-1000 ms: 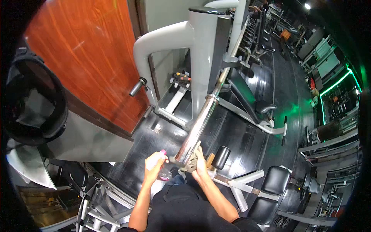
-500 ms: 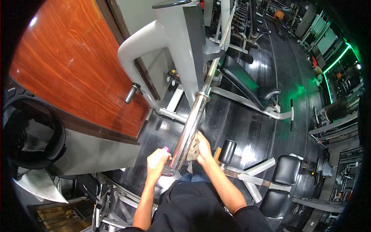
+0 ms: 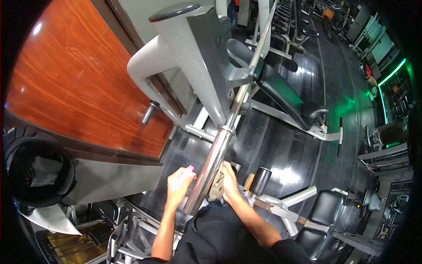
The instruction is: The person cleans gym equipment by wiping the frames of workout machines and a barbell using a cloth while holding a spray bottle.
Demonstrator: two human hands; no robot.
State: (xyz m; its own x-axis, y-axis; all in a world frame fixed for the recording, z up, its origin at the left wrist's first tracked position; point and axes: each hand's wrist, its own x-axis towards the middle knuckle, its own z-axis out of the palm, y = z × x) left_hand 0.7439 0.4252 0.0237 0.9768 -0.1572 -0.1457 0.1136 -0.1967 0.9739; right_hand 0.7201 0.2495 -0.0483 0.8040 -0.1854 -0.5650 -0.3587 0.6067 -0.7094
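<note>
A shiny barbell sleeve (image 3: 210,167) points down toward my body between my two hands. To its left, my left hand (image 3: 179,185) is wrapped round a bottle with a pink top (image 3: 190,168); most of the bottle is hidden by the fingers. On the other side, my right hand (image 3: 229,181) grips a beige cloth (image 3: 217,185) next to the sleeve. Whether the cloth touches the metal is hard to tell. The thinner bar (image 3: 239,99) runs away past a grey rack upright (image 3: 193,57).
A reddish wooden door (image 3: 83,83) stands at left, with a black round object (image 3: 39,169) below. Beyond the bar is a black bench (image 3: 281,94). Padded seats (image 3: 326,207) and a black roller (image 3: 261,180) are at right, over a dark floor (image 3: 272,145).
The view has shifted, so the rack and bar look closer and the sleeve reaches lower. My left hand still holds the bottle, and my right hand with the cloth stays beside the sleeve.
</note>
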